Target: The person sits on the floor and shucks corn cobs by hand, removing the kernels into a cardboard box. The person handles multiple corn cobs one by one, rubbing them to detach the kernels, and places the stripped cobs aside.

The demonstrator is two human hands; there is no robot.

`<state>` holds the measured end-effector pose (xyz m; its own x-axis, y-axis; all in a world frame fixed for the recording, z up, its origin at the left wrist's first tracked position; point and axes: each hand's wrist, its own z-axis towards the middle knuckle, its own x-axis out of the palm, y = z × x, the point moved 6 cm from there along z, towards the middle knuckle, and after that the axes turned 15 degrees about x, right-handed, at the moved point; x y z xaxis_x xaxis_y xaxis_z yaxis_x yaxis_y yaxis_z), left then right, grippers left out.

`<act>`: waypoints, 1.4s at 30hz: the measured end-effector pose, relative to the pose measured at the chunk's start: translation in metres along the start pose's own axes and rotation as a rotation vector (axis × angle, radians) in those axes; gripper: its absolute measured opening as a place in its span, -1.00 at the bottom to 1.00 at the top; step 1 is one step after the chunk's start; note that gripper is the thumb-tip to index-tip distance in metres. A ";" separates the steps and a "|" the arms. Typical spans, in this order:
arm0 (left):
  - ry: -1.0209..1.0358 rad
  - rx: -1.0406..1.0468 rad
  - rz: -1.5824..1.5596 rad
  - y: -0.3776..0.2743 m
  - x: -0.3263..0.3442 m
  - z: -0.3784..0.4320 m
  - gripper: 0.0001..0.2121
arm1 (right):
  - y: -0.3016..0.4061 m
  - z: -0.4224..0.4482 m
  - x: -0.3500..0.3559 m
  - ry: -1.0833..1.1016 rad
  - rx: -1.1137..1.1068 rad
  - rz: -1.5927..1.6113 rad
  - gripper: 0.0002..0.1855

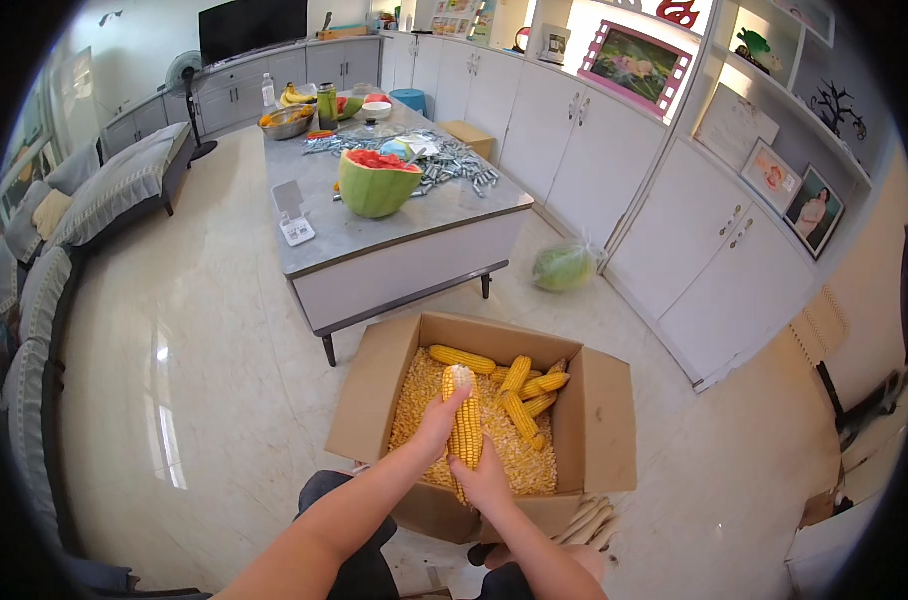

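Note:
Both hands grip one ear of dried yellow corn (pixel 466 431), held lengthwise over an open cardboard box (pixel 607 420). My left hand (pixel 437 424) is wrapped around its upper part, the thumb near the pale end where kernels are gone. Lower down, my right hand (pixel 485 476) holds the other end, thumb laid along the rows. Loose corn kernels (pixel 416 397) fill the box beneath. Several whole ears of corn (pixel 525 420) lie on the kernels at the right side, and one more ear (pixel 461 358) rests along the far wall.
Bare corncobs (pixel 589 521) lie on the floor by the box's near right corner. Beyond the box stands a coffee table (pixel 409 262) bearing a cut watermelon (pixel 379 187) and many small metal cylinders (pixel 454 165). A bagged green melon (pixel 562 266) sits on the floor near the cabinets (pixel 596 142).

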<state>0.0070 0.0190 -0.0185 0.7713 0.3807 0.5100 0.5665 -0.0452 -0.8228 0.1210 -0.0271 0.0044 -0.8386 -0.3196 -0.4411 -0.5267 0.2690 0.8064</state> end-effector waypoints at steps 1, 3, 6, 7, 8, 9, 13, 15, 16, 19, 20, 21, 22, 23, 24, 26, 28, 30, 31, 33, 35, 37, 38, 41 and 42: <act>-0.007 -0.023 0.032 0.003 -0.004 0.003 -0.64 | 0.004 -0.003 -0.002 -0.021 0.007 -0.028 -0.53; -0.018 -0.069 0.095 0.008 -0.011 0.011 -0.64 | 0.002 -0.003 -0.001 -0.023 0.003 -0.008 -0.53; 0.101 -0.133 -0.136 0.007 -0.001 0.008 -0.65 | -0.010 0.006 0.000 0.009 -0.024 0.106 -0.54; 0.114 -0.097 -0.070 0.006 -0.001 0.008 -0.64 | -0.010 0.006 -0.002 0.005 -0.030 0.121 -0.54; 0.129 -0.061 -0.004 0.006 -0.001 0.007 -0.63 | -0.011 0.007 -0.004 0.001 -0.035 0.136 -0.55; 0.141 -0.024 0.062 0.005 -0.001 0.006 -0.63 | -0.009 0.005 -0.006 0.001 -0.019 0.115 -0.54; 0.126 0.100 0.220 0.006 -0.003 0.007 -0.59 | -0.007 -0.001 -0.006 -0.018 0.021 0.041 -0.51; 0.071 0.114 0.279 0.010 -0.008 0.010 -0.58 | -0.005 -0.004 -0.004 -0.021 0.031 -0.011 -0.46; 0.066 0.117 0.322 0.011 -0.012 0.012 -0.57 | 0.002 -0.008 -0.006 -0.016 0.037 -0.046 -0.42; 0.061 0.107 0.360 0.007 -0.014 0.014 -0.58 | 0.014 -0.017 -0.012 -0.076 0.000 -0.117 -0.38; 0.058 0.091 0.315 0.002 -0.011 0.012 -0.59 | 0.017 -0.019 -0.014 -0.109 -0.021 -0.135 -0.38; 0.056 0.076 0.268 -0.001 -0.007 0.010 -0.60 | 0.015 -0.018 -0.014 -0.096 -0.002 -0.119 -0.38; 0.084 0.109 0.260 -0.003 -0.005 0.008 -0.62 | 0.013 -0.017 -0.014 -0.083 0.018 -0.104 -0.39; 0.112 0.143 0.251 -0.003 -0.002 0.007 -0.64 | 0.011 -0.016 -0.014 -0.070 0.037 -0.088 -0.40; 0.140 0.175 0.241 -0.004 0.000 0.005 -0.67 | 0.011 -0.016 -0.014 -0.062 0.048 -0.085 -0.40; 0.156 0.192 0.256 -0.006 0.004 0.002 -0.70 | 0.011 -0.016 -0.016 -0.045 0.070 -0.078 -0.41; 0.162 0.226 0.308 -0.007 0.005 0.001 -0.72 | 0.016 -0.020 -0.018 -0.051 0.065 -0.098 -0.40; 0.157 0.276 0.398 -0.007 0.004 0.001 -0.71 | 0.017 -0.021 -0.016 -0.056 0.066 -0.115 -0.39; 0.137 0.297 0.469 -0.006 0.002 0.003 -0.70 | 0.015 -0.020 -0.014 -0.058 0.071 -0.122 -0.40; 0.095 0.336 0.610 -0.003 -0.003 0.007 -0.65 | 0.014 -0.020 -0.013 -0.059 0.087 -0.154 -0.39; 0.070 0.300 0.630 -0.005 -0.007 0.009 -0.60 | 0.015 -0.020 -0.012 -0.056 0.111 -0.204 -0.37; 0.052 0.269 0.590 0.000 -0.017 0.015 -0.56 | 0.016 -0.021 -0.012 -0.059 0.095 -0.206 -0.32; 0.045 0.257 0.539 0.012 -0.029 0.025 -0.56 | 0.016 -0.021 -0.011 -0.059 0.085 -0.207 -0.30; 0.068 0.129 0.350 0.009 -0.013 0.016 -0.57 | -0.001 -0.009 -0.012 -0.070 0.097 -0.105 -0.22; 0.077 0.074 0.281 0.005 -0.005 0.009 -0.57 | -0.009 -0.003 -0.010 -0.034 0.100 -0.018 -0.20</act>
<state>0.0033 0.0253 -0.0269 0.9162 0.2917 0.2747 0.3069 -0.0701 -0.9492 0.1340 -0.0287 0.0028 -0.8321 -0.2946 -0.4699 -0.5518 0.3535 0.7554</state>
